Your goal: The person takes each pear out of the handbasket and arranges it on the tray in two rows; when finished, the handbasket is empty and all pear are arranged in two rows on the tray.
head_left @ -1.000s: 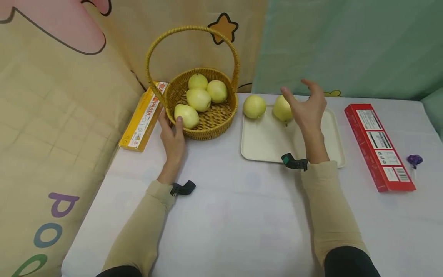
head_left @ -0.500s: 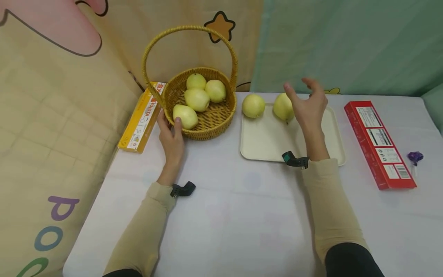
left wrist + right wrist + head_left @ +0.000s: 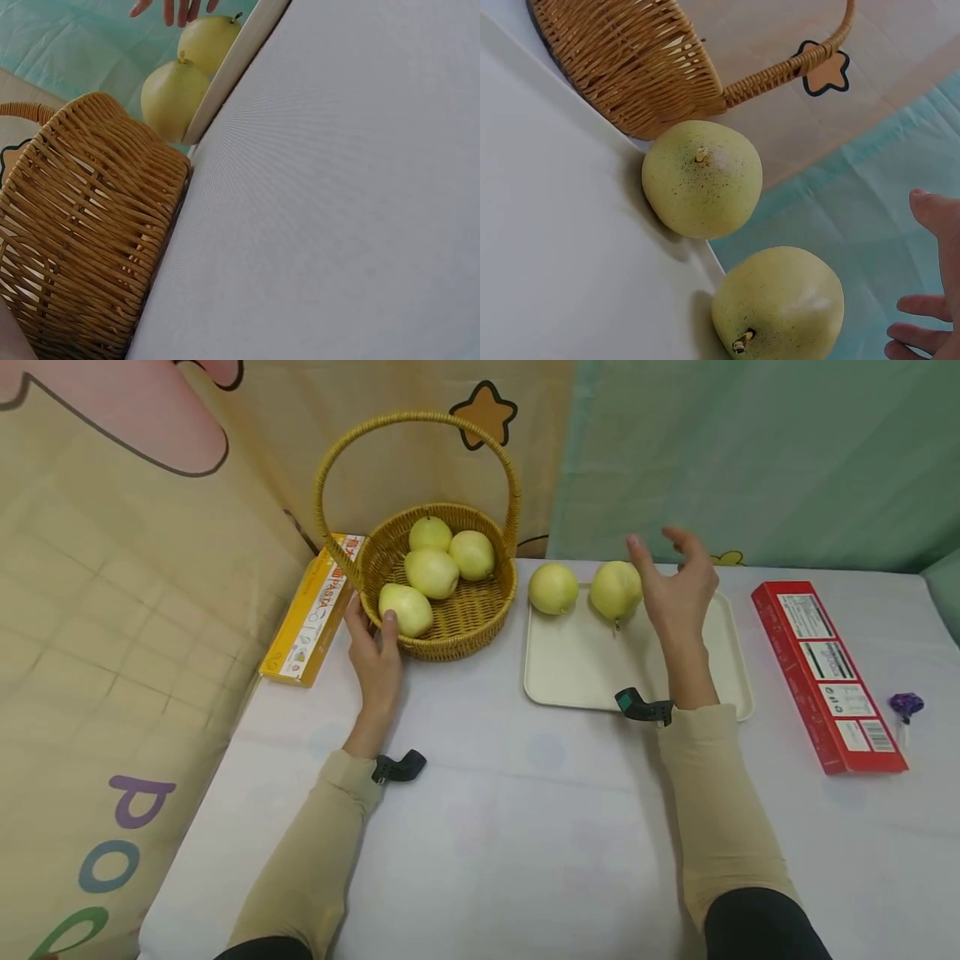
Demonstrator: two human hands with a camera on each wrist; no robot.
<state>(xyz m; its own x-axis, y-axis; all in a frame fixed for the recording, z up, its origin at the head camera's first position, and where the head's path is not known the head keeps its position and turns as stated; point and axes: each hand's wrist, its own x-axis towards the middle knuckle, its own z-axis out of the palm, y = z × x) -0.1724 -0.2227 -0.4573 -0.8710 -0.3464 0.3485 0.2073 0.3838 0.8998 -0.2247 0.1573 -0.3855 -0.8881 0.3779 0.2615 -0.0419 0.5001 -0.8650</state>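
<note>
A wicker basket (image 3: 459, 647) with a tall arched handle stands at the back left, holding several yellow-green pears (image 3: 431, 573). My left hand (image 3: 375, 672) grips its near left rim, thumb over the edge by the nearest pear (image 3: 406, 611) and fingers along the outer wall. Two more pears are on the far edge of a cream tray (image 3: 577, 681): one at the far left corner (image 3: 553, 588), the other (image 3: 616, 592) to its right, stem toward me. My right hand (image 3: 681, 597) is raised over the tray beside this pear, thumb and fingers spread, holding nothing. In the right wrist view a gap separates the fingers (image 3: 922, 306) from the pear (image 3: 780, 307).
A yellow pasta box (image 3: 311, 618) lies left of the basket, close to the fabric wall. To the right of the tray are a red box (image 3: 828, 681) and a purple-wrapped lollipop (image 3: 906, 706). Curtains hang behind the white-covered table (image 3: 525, 843).
My right hand has shifted slightly right, away from the right-hand pear, which shows more of itself and has its stem turned slightly. My left hand and the basket stay in place.
</note>
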